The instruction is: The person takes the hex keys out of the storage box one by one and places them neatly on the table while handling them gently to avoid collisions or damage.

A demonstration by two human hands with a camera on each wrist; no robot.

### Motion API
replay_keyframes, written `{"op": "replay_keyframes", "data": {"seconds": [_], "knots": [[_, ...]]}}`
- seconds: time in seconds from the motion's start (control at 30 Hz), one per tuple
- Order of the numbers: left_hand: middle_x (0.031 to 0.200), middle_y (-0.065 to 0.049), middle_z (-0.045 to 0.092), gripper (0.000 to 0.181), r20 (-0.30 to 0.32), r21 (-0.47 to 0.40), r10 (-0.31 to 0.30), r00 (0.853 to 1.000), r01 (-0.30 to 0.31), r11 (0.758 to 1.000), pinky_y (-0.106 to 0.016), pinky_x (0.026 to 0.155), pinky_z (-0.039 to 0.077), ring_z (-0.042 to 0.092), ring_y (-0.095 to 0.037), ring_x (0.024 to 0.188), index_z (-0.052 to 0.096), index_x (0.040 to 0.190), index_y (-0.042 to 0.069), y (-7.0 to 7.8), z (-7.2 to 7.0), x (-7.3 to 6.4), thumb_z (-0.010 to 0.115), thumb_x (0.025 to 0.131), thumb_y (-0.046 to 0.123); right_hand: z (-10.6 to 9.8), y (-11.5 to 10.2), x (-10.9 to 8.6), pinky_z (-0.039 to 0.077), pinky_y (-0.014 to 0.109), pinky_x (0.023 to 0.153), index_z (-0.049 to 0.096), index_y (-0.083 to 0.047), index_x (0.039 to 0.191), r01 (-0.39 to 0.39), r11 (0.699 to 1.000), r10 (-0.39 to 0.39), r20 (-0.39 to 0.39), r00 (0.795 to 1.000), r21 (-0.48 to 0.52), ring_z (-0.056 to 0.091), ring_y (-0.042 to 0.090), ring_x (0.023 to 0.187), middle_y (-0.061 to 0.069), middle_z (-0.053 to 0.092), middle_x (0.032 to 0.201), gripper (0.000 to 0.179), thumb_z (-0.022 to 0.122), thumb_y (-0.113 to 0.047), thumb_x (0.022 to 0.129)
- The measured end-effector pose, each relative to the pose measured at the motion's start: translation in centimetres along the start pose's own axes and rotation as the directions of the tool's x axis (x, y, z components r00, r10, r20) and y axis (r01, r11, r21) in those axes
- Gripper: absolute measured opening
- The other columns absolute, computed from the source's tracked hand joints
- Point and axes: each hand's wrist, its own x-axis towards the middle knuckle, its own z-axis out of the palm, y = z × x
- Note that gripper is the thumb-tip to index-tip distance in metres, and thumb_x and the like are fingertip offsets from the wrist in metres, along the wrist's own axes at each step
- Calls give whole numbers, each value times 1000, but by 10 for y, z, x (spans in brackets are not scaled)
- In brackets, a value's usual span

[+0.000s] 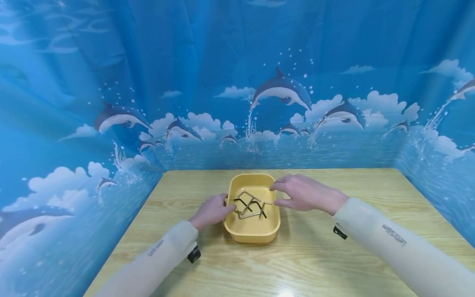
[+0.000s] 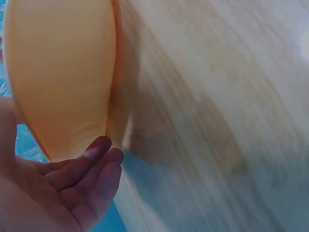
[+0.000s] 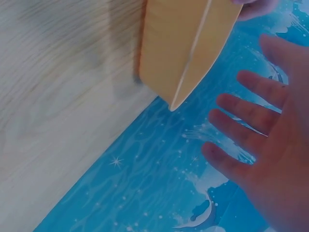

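Observation:
A yellow plastic tub [image 1: 252, 238] stands on the table, holding several L-shaped hex keys [image 1: 250, 215], some silvery and some black, crossed over one another. My left hand [image 1: 212, 211] grips the tub's left side, with the thumb over the rim. In the left wrist view, its fingers [image 2: 79, 176] lie along the outer wall, while the thumb is mostly hidden. By the opposite rim is my right hand [image 1: 304, 193], fingers spread and holding nothing. The right wrist view shows a gap between that hand's fingertips [image 3: 217, 118] and the tub wall [image 3: 169, 48].
The light wooden table [image 1: 178, 272] extends around the tub. A blue curtain [image 1: 208, 82] printed with dolphins and clouds hangs along its back and sides. Both forearms wear pale sleeves [image 1: 393, 239], with a small black device under each wrist.

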Motion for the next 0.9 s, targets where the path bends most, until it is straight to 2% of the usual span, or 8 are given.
{"op": "replay_keyframes", "data": {"seconds": [0.13, 0.37, 0.47, 0.6, 0.7, 0.9], "knots": [[81, -2, 64, 57, -3, -12, 2, 1000, -2, 1000, -32, 58, 49, 58, -17, 65, 58, 137, 5, 1, 4, -3, 62, 94, 42, 2, -5, 9, 50, 47, 104, 66, -14, 131, -14, 1000, 14, 23, 1000, 22, 64, 26, 119, 6, 69, 129, 43, 66, -38, 96], [96, -5, 69, 50, -41, 25, -20, 999, 21, 999, -33, 65, 52, 60, -16, 73, 58, 134, 6, 2, 10, -4, 62, 95, 37, 3, -12, 30, 56, 41, 95, 70, -14, 126, -3, 999, -1, 70, 998, 47, 69, 21, 107, 6, 72, 122, 37, 70, -34, 94], [97, -6, 69, 47, -51, 25, -18, 999, 20, 999, -33, 65, 53, 62, -16, 73, 59, 131, 6, 3, 10, -3, 62, 95, 35, 3, -14, 42, 57, 38, 93, 70, -13, 125, 5, 1000, -8, 96, 995, 25, 70, 20, 106, 6, 73, 120, 38, 72, -31, 92], [93, -5, 68, 44, -55, 22, -22, 998, 23, 1000, -33, 63, 52, 62, -17, 71, 59, 130, 6, 3, 9, -3, 61, 95, 34, 5, -18, 63, 57, 36, 90, 70, -16, 126, 5, 1000, -3, 169, 986, -15, 69, 17, 103, 3, 73, 120, 37, 72, -31, 92], [93, -6, 68, 44, -60, 29, -20, 998, 22, 999, -33, 62, 52, 61, -17, 71, 58, 131, 6, 1, 9, -3, 61, 96, 34, 8, -21, 79, 57, 33, 87, 70, -18, 126, 19, 1000, -17, 207, 978, -8, 69, 15, 98, 1, 73, 118, 36, 72, -29, 92], [92, -6, 68, 40, -69, 51, 22, 997, -19, 999, -37, 64, 53, 62, -18, 72, 59, 127, 8, 1, 13, -2, 60, 96, 35, 15, -25, 102, 56, 33, 84, 70, -18, 125, 9, 1000, -8, 261, 965, -3, 67, 12, 96, 0, 73, 117, 35, 72, -31, 93]]}}
